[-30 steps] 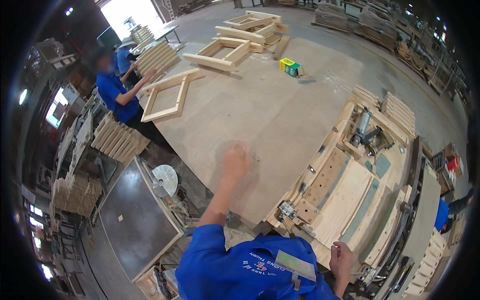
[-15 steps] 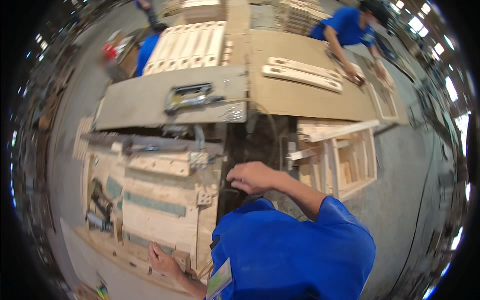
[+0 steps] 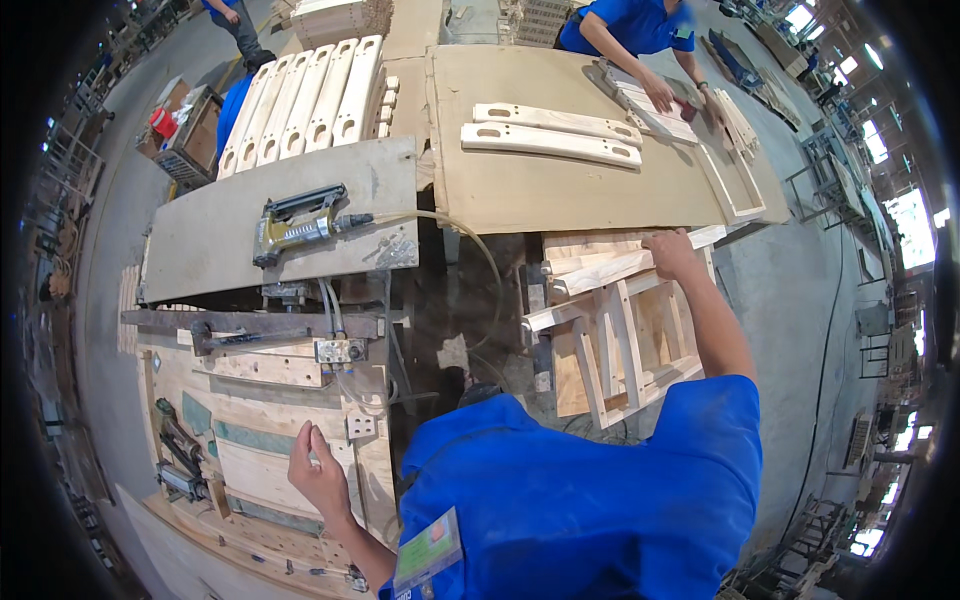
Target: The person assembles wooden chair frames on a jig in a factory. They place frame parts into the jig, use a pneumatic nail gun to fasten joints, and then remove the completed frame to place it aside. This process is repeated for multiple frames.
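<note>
Grey floor (image 3: 785, 400); pale slatted wooden frame (image 3: 627, 345), right hand (image 3: 673, 253) clamped on it; left hand (image 3: 320, 478) empty (fingers apart).

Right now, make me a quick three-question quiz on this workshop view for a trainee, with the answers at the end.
1. Multiple choice: what lies on the grey board? A, a hand saw; B, a nail gun; C, a paint can.
2. True or false: the right hand is at a pale wooden bar, while the left hand is empty.
3. Count: how many slotted bars lie side by side in the middle of the brown tabletop?

Key: 1, B. 2, true. 3, two.
</note>
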Motion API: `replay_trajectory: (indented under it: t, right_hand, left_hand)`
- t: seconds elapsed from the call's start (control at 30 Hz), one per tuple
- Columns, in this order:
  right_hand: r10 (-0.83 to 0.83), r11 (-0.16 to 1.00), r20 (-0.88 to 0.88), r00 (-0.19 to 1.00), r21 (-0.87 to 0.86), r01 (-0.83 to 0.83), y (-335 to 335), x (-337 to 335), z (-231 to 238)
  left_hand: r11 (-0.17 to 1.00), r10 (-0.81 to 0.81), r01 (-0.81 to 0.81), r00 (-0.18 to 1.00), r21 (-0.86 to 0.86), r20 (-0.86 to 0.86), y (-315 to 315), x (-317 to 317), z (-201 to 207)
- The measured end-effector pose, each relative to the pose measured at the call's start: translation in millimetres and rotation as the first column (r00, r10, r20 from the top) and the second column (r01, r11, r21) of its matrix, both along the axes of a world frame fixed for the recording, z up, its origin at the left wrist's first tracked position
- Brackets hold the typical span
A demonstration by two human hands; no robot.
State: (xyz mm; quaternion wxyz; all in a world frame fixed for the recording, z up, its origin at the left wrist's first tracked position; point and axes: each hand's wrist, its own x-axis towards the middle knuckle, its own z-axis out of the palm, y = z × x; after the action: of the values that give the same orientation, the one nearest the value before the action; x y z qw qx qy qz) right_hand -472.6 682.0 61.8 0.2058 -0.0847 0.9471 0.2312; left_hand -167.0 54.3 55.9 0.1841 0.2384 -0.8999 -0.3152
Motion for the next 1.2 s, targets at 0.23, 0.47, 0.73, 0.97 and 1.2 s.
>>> replay_trajectory:
  t: [0.23, 0.47, 0.73, 0.97, 1.2]
  right_hand:
    - [0.112, 0.993, 0.031, 0.993, 0.029, -0.113, -29.5, -25.9, 38.7]
    - [0.292, 0.887, -0.163, 0.942, -0.323, -0.331, -115.6, -52.4, 153.3]
    - [0.472, 0.577, -0.217, 0.854, -0.657, -0.486, -382.1, -20.7, 202.4]
    - [0.631, 0.486, -0.12, 0.766, -0.709, -0.511, -642.3, 49.1, 133.8]
    - [0.756, 0.485, -0.02, 0.654, -0.653, -0.581, -805.2, 123.4, 24.4]
  left_hand:
    - [1.0, -0.016, 0.015, 0.999, -0.028, -0.047, -8.3, 3.5, 4.1]
    - [0.999, 0.025, -0.017, 0.984, 0.045, -0.176, -13.1, 36.7, 20.2]
    - [0.998, 0.038, -0.054, 0.897, -0.025, -0.441, -10.6, 106.7, 79.6]
    - [0.958, -0.039, -0.055, 0.947, -0.28, -0.317, -27.7, 139.2, 68.4]
    - [0.957, 0.214, -0.188, 0.972, -0.223, 0.1, -89.8, 140.9, -23.3]
